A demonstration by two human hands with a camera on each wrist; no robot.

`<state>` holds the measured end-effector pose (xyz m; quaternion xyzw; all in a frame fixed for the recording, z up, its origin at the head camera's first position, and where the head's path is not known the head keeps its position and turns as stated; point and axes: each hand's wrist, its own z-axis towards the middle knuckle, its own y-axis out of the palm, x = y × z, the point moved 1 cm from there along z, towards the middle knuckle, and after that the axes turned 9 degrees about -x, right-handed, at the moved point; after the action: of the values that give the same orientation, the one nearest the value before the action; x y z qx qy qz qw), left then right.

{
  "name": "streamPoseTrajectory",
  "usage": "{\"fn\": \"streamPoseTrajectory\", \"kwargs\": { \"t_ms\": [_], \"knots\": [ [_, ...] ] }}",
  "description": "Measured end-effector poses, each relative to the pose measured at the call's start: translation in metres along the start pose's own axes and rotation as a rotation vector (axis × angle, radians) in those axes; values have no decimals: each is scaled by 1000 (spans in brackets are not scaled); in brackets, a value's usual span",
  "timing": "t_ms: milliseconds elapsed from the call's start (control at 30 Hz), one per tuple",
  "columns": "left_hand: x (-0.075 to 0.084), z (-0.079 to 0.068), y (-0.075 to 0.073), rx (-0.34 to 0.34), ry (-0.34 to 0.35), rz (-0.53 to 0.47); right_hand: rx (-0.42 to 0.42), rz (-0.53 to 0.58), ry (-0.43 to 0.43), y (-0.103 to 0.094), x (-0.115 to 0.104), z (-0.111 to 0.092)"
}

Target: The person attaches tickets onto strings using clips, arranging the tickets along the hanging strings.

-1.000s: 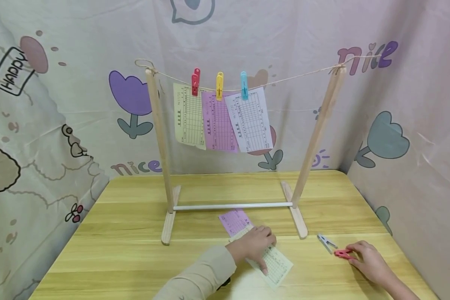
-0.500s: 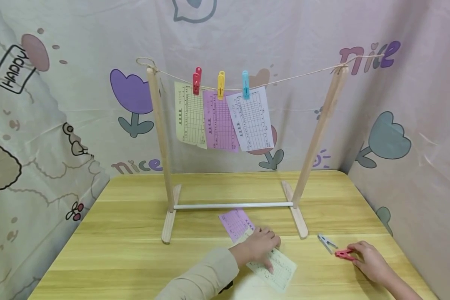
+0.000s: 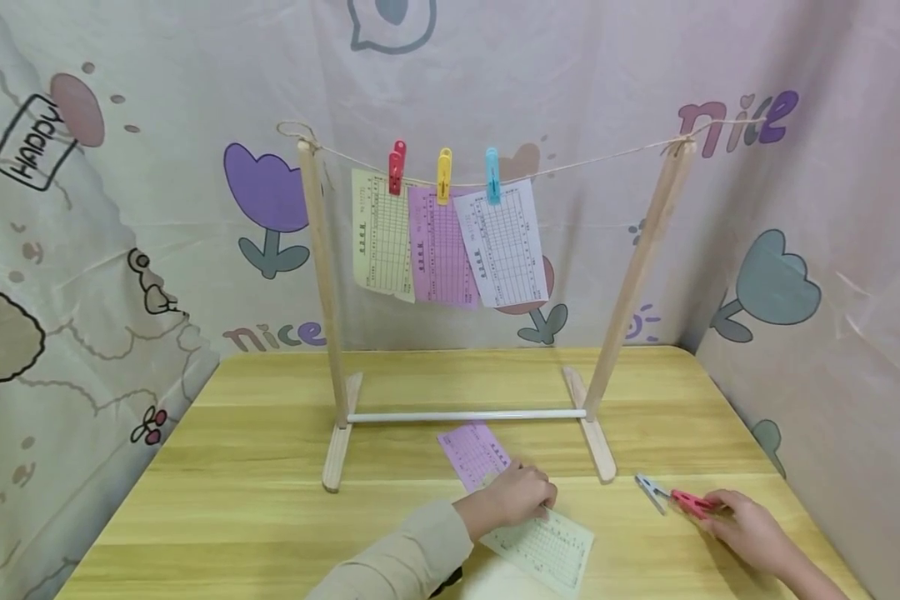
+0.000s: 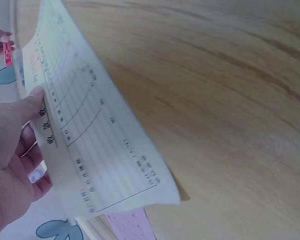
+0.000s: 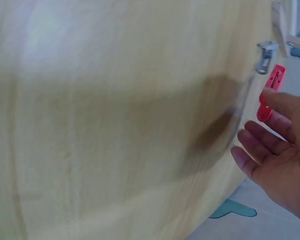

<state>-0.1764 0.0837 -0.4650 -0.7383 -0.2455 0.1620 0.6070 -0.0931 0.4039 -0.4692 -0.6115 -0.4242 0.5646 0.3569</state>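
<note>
My left hand pinches a pale green printed form by its long edge. In the left wrist view the form tilts up off the table, with the thumb on its printed face. A purple form lies on the table, partly covered by the green one. My right hand pinches a red clothespin between thumb and index finger. The right wrist view has that red clothespin above the tabletop, the other fingers spread loosely. Beside it a grey clothespin lies on the table.
A wooden stand with a string spans the table's rear. From it hang a yellow-green form, a purple form and a white form, held by red, yellow and blue clothespins.
The left hand has curled its fingers and raised the green form's edge, shifting it slightly right and toward me. The right hand has lifted the red clothespin a little and turned it.
</note>
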Motion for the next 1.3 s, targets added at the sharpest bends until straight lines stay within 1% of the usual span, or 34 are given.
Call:
{"fn": "streamPoseTrajectory", "kwargs": {
  "t_ms": [100, 167, 267, 333, 400, 500, 567, 700, 800, 900, 967, 1167, 1300],
  "knots": [
    [0, -3, -5, 13, -1, -58, 7, 94, 22, -4, -2, -2],
    [-1, -6, -9, 10, -4, -105, 8, 153, 36, -7, -4, -3],
    [-2, -11, -14, -1, -10, -155, 13, 200, 66, -9, -6, -2],
    [-3, -14, -16, -10, -16, -191, 18, 207, 86, -10, -8, -2],
    [-4, -17, -18, -9, -32, -212, 43, 209, 88, -10, -11, -2],
    [-6, -21, -19, 17, -69, -240, 98, 210, 74, -10, -15, -2],
    [-7, -23, -19, 48, -96, -255, 124, 212, 63, -10, -18, -2],
    [-11, -28, -20, 96, -142, -302, 129, 233, 72, -13, -24, 2],
    [-15, -32, -21, 116, -158, -358, 150, 247, 62, -14, -29, 5],
    [-18, -37, -22, 128, -150, -426, 193, 253, 30, -14, -34, 7],
    [-20, -39, -23, 127, -147, -461, 203, 261, 13, -13, -38, 8],
    [-25, -45, -30, 107, -135, -525, 185, 342, 32, -12, -46, 12],
    [-29, -48, -35, 129, -104, -537, 199, 377, 43, -14, -49, 13]
  ]
}}
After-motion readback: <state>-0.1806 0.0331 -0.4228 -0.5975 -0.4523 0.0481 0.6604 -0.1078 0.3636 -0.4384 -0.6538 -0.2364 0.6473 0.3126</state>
